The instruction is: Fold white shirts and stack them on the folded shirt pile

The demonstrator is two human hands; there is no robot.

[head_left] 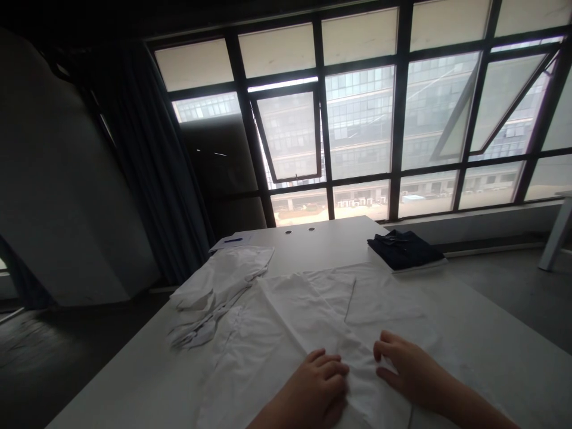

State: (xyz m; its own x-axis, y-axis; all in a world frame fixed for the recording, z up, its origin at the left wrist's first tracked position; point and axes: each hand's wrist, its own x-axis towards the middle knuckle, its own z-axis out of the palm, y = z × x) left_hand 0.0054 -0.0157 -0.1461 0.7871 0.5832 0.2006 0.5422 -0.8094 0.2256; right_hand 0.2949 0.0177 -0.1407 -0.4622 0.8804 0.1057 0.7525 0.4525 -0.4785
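From here I can see, at far left on the white table, a sheet of paper with a blue pen on it, then bunched white fabric beside the spread white cotton shirt. My left hand lies on the shirt, fingers together and curled; I can't tell whether they're pinching cloth. My right hand rests just beside it, fingers slightly apart, unclamped. Further right, a folded navy garment sits on the table.
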